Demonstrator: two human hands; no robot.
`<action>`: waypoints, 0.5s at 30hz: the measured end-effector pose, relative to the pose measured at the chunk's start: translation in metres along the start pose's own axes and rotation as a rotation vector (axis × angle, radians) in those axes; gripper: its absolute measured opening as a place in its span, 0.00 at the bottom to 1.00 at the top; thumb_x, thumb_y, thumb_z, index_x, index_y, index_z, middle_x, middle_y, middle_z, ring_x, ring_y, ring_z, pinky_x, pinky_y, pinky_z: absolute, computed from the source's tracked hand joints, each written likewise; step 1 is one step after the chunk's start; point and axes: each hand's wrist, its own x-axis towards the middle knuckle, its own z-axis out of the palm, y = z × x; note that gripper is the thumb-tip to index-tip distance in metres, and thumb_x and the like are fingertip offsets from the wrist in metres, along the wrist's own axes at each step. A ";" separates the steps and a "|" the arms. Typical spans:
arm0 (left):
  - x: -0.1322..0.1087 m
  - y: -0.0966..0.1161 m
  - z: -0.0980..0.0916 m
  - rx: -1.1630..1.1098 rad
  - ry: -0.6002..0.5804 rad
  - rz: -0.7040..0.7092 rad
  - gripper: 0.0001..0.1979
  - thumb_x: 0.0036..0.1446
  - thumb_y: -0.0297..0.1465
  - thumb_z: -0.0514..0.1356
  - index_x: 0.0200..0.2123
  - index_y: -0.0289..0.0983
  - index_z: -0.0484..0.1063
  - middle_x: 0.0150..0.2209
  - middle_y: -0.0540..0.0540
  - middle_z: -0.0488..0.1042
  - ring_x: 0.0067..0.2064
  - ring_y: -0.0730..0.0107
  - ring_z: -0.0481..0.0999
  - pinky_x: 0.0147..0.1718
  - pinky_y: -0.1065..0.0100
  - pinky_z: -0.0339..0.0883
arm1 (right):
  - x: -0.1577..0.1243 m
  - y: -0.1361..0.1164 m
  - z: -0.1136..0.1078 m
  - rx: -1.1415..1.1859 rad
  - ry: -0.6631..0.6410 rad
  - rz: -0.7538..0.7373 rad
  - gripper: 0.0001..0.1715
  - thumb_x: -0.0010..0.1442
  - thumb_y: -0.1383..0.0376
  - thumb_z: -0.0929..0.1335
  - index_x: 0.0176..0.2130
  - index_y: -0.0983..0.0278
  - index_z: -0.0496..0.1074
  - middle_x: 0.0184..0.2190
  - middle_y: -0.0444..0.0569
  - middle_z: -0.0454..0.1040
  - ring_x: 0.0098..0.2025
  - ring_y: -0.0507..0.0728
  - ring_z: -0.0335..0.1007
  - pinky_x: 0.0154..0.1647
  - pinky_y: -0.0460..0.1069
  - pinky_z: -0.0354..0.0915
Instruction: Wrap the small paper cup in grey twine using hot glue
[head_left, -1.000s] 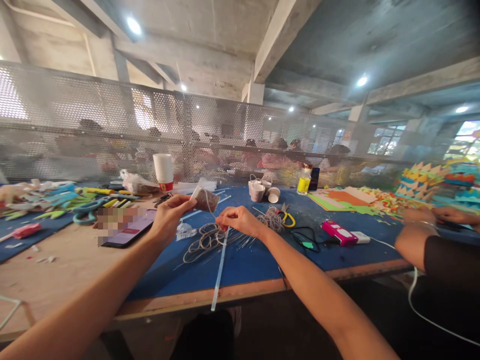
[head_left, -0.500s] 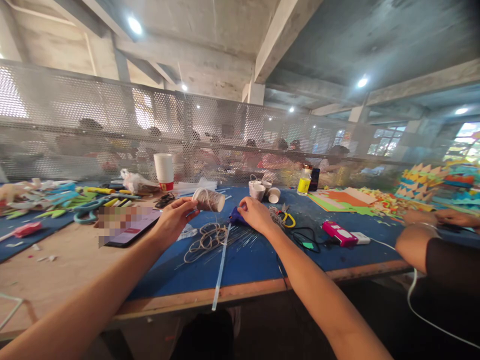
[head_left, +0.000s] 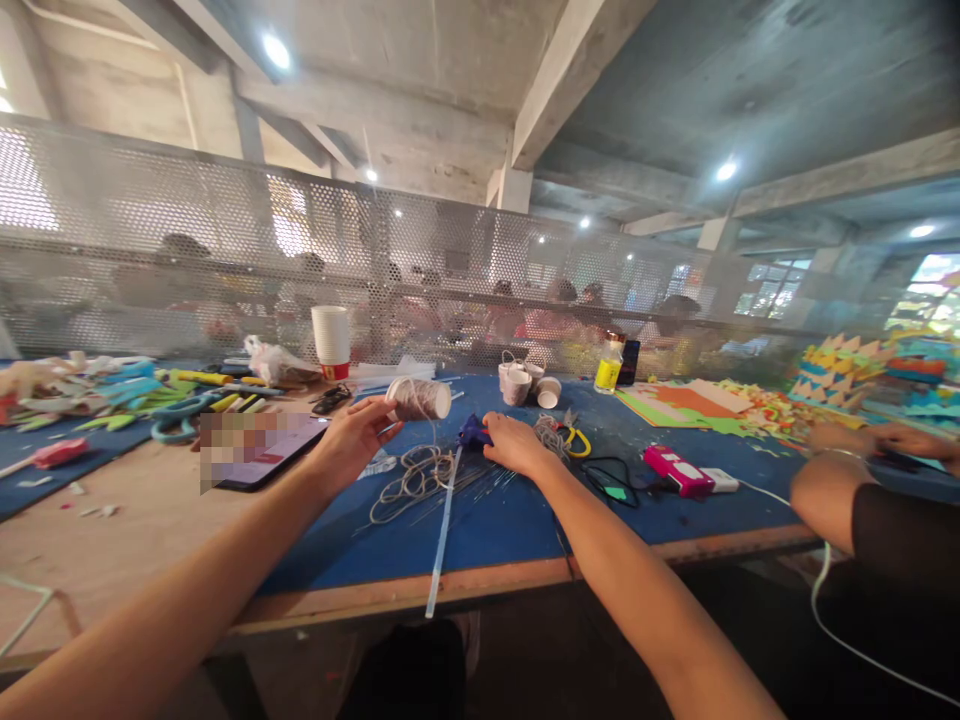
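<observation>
My left hand (head_left: 352, 440) holds a small paper cup wrapped in brown twine (head_left: 420, 398), tilted on its side above the blue table mat (head_left: 487, 530). A strand of twine hangs from the cup down to a loose twine coil (head_left: 409, 478) on the mat. My right hand (head_left: 514, 443) rests on the mat with its fingers closed round a blue glue gun (head_left: 474, 432). A long clear glue stick (head_left: 442, 530) sticks out behind the gun toward the table's front edge.
A phone (head_left: 259, 450) lies left of my left hand, with a stack of white cups (head_left: 331, 340) behind it. Small cups (head_left: 521, 382), yellow scissors (head_left: 574, 440), a yellow bottle (head_left: 609, 362) and a pink device (head_left: 679, 470) lie to the right. Another person's arm (head_left: 840, 470) works at the right.
My right hand let go of the twine strand, moved forward and down, and closed on the blue glue gun. My left hand turned the wrapped cup onto its side.
</observation>
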 end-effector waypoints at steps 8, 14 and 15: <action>0.002 -0.001 -0.001 0.006 0.028 0.020 0.07 0.46 0.25 0.72 0.25 0.38 0.76 0.29 0.48 0.78 0.31 0.70 0.77 0.35 0.68 0.78 | 0.005 0.007 -0.002 0.210 0.100 0.045 0.26 0.62 0.64 0.68 0.58 0.68 0.67 0.55 0.61 0.72 0.54 0.64 0.74 0.53 0.53 0.65; 0.004 -0.002 -0.006 0.001 0.021 0.049 0.08 0.45 0.26 0.73 0.26 0.37 0.77 0.28 0.51 0.77 0.30 0.73 0.77 0.37 0.69 0.76 | 0.022 0.022 0.006 0.424 0.194 0.163 0.18 0.59 0.65 0.70 0.51 0.62 0.76 0.46 0.53 0.80 0.50 0.63 0.76 0.51 0.52 0.67; 0.005 -0.003 -0.007 -0.001 0.021 0.050 0.08 0.44 0.26 0.74 0.26 0.37 0.77 0.28 0.51 0.78 0.31 0.73 0.77 0.37 0.70 0.76 | 0.024 0.023 0.006 0.437 0.209 0.178 0.17 0.60 0.64 0.69 0.50 0.61 0.76 0.44 0.52 0.80 0.48 0.63 0.77 0.50 0.53 0.67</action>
